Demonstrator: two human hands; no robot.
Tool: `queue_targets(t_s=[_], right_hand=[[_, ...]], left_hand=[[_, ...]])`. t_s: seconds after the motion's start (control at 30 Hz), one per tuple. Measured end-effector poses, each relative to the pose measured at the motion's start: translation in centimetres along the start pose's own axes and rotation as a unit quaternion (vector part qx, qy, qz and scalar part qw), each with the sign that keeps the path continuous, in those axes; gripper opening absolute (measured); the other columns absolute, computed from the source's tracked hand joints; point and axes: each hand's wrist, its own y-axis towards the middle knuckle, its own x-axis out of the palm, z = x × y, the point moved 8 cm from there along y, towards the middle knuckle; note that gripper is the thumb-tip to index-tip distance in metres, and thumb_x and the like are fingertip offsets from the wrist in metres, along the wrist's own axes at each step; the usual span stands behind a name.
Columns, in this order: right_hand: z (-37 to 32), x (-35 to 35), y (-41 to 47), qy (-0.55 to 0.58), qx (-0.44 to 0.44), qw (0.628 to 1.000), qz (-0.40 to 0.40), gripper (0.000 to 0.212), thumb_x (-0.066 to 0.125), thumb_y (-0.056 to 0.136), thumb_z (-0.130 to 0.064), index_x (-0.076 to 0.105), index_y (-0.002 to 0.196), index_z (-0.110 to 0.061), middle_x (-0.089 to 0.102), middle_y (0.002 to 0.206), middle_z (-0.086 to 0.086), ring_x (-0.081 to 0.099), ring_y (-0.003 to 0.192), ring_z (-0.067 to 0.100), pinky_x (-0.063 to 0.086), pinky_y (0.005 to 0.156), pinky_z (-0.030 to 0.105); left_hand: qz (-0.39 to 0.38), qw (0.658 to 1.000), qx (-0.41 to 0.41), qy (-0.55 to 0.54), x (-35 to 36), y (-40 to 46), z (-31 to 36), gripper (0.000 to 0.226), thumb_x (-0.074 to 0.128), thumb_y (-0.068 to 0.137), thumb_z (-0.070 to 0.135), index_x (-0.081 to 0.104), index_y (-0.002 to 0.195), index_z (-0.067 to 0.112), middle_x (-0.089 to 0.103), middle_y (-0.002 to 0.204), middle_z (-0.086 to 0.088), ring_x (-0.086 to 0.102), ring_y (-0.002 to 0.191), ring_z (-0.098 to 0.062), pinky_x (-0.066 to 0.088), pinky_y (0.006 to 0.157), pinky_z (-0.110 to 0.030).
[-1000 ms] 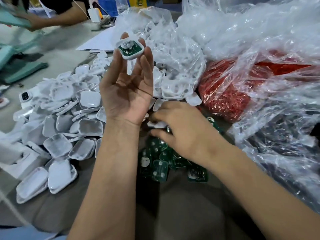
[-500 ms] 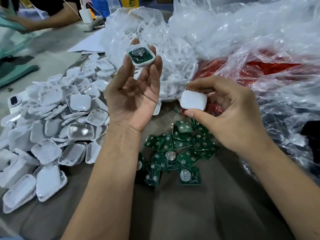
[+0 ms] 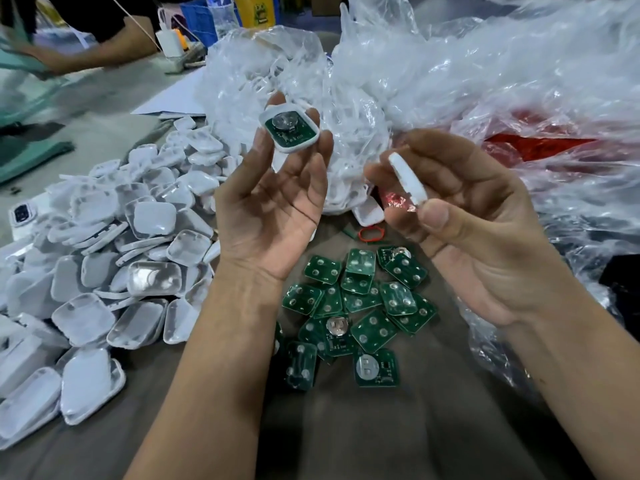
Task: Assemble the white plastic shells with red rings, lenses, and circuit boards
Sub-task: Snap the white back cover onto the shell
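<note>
Left fingertips are pinching a white shell half up at arm's reach, open face to the camera, a green circuit board with its round battery holder seated inside. The left hand has only the tips on the rim, palm bare beneath, so a slip here would drop the shell and could knock the board loose. Over on the right hand, thumb and fingers are curled round a second white shell piece, held edge-on, with something red glinting just below it at the fingertips, too blurred to name. The two halves are near each other but apart, not yet mated. The danger, I'd say, is closing them askew: the right piece is tilted steeply, and if it meets the rim at that angle the board may be pinched or the edges fail to snap. Below the hands lies a scatter of loose circuit boards, a red ring on the grey table, and a heap of clear lenses and shells to the left, where a dropped part would be hard to pick out again.
</note>
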Motion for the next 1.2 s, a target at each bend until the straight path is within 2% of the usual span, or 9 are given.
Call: queue_targets(t_s=[0.17,0.27,0.3,0.4,0.63,0.83,1.0,1.1,1.2], right_hand=[[-0.3,-0.2,0.1,0.01,0.006,1.0,0.021,0.057,0.088,0.071,-0.012,0.068,0.124,-0.01,0.077,0.117,0.005,0.07,0.112,0.023,0.058,0.082,0.026],[-0.5,-0.1,0.2,0.023,0.006,1.0,0.018,0.057,0.084,0.073,-0.006,0.063,0.126,-0.005,0.077,0.114,0.005,0.073,0.098,0.015,0.058,0.083,0.025],[-0.5,-0.2,0.3,0.015,0.005,1.0,0.022,0.056,0.082,0.074,-0.004,0.062,0.126,-0.004,0.077,0.113,0.005,0.073,0.097,0.015,0.059,0.085,0.026],[-0.7,-0.9,0.3,-0.029,-0.006,0.998,0.051,0.051,0.082,0.074,0.0,0.066,0.121,-0.007,0.076,0.112,0.004,0.071,0.104,0.019,0.059,0.093,0.034],[-1.5,-1.6,0.2,-0.114,-0.038,0.987,0.109,0.047,0.081,0.071,-0.001,0.067,0.115,-0.006,0.077,0.109,0.008,0.072,0.104,0.026,0.061,0.089,0.037],[-1.7,-1.9,0.1,-0.179,-0.046,0.974,0.13,0.047,0.08,0.075,0.002,0.066,0.12,-0.001,0.078,0.105,0.006,0.074,0.097,0.019,0.06,0.083,0.028],[-1.9,-2.5,-0.1,-0.248,-0.044,0.957,0.144,0.045,0.082,0.082,-0.003,0.069,0.125,-0.005,0.074,0.106,0.025,0.067,0.087,0.022,0.063,0.081,0.036],[-2.3,-2.9,0.0,-0.261,-0.051,0.953,0.148,0.045,0.082,0.083,-0.001,0.069,0.127,-0.007,0.078,0.101,0.013,0.071,0.085,0.013,0.061,0.079,0.028],[-2.3,-3.3,-0.1,-0.271,-0.047,0.95,0.147,0.044,0.082,0.083,-0.002,0.07,0.124,-0.009,0.08,0.102,0.003,0.074,0.087,0.01,0.06,0.078,0.024]], left_hand=[[-0.004,1.0,-0.005,0.015,-0.1,0.1,-0.5,0.027,0.066,0.083,0.014,0.077,0.106,0.006,0.068,0.116,-0.017,0.071,0.098,-0.033,0.063,0.073,-0.03],[-0.034,0.999,-0.031,0.019,0.0,0.2,-1.4,0.069,0.077,0.074,0.004,0.056,0.139,0.007,0.067,0.12,-0.02,0.071,0.099,-0.037,0.064,0.075,-0.034],[-0.053,0.998,-0.043,0.018,0.2,0.2,-1.7,0.073,0.078,0.074,0.002,0.053,0.141,0.01,0.065,0.123,-0.021,0.07,0.1,-0.039,0.064,0.076,-0.036],[-0.097,0.993,-0.064,0.016,1.0,0.0,-2.6,0.066,0.08,0.073,-0.003,0.056,0.133,0.011,0.064,0.126,-0.022,0.071,0.1,-0.042,0.064,0.077,-0.04],[-0.129,0.984,-0.077,0.097,1.2,-0.1,-4.5,0.049,0.082,0.075,-0.001,0.071,0.121,0.014,0.071,0.12,-0.016,0.073,0.101,-0.03,0.064,0.08,-0.035],[-0.123,0.98,-0.078,0.138,0.7,-0.1,-4.9,0.047,0.08,0.077,0.0,0.071,0.119,0.019,0.074,0.116,-0.011,0.073,0.102,-0.026,0.061,0.083,-0.032],[-0.092,0.976,-0.084,0.177,0.3,-0.1,-5.3,0.053,0.079,0.078,0.002,0.065,0.126,0.022,0.073,0.115,-0.008,0.072,0.103,-0.024,0.061,0.084,-0.032],[-0.081,0.974,-0.082,0.193,0.1,0.1,-5.4,0.054,0.068,0.086,-0.001,0.059,0.135,0.019,0.071,0.121,-0.009,0.071,0.107,-0.024,0.061,0.085,-0.031],[-0.075,0.975,-0.086,0.192,-0.1,0.1,-5.7,0.049,0.063,0.087,-0.006,0.062,0.132,0.013,0.069,0.126,-0.011,0.07,0.114,-0.026,0.06,0.089,-0.033]])
